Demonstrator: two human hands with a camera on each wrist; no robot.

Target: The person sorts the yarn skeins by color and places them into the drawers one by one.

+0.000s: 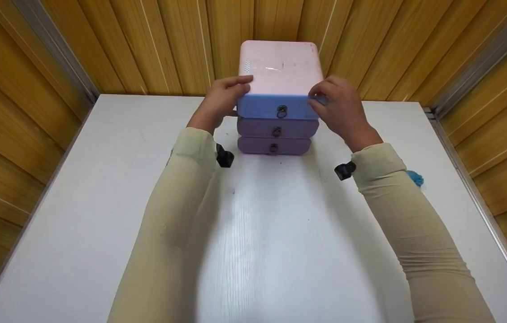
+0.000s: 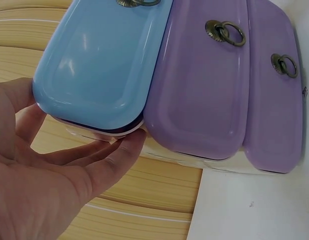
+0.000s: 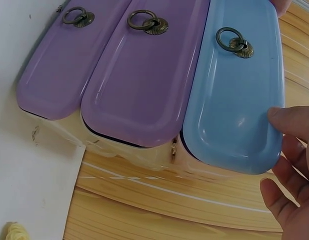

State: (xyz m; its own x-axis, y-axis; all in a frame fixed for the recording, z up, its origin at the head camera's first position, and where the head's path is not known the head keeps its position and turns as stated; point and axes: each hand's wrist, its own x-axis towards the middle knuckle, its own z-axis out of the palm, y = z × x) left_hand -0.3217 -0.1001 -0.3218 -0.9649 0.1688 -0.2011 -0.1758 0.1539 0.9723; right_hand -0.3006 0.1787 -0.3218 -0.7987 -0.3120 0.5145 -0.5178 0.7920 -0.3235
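A three-tier drawer box stands at the far side of the table, with a pink top (image 1: pixel 280 67), a blue drawer (image 1: pixel 260 106) uppermost and a purple middle drawer (image 2: pixel 199 85) and purple bottom drawer (image 3: pixel 64 65) below. Each front carries a bronze ring pull (image 3: pixel 235 42). My left hand (image 1: pixel 224 101) grips the blue tier's left end, thumb at the upper edge, fingers along its side and underside. At the right end, my right hand (image 1: pixel 340 105) holds the same tier, its thumb on the blue front and its fingers curled by the side. All the drawers look closed.
The white table (image 1: pixel 253 251) reaches toward me from the drawer box. Wood-patterned panels (image 1: pixel 181 45) rise behind and beside it. A teal fuzzy thing (image 1: pixel 415 178) lies by my right sleeve. A yellow textured thing (image 3: pixel 17 231) shows in the right wrist view's lower left.
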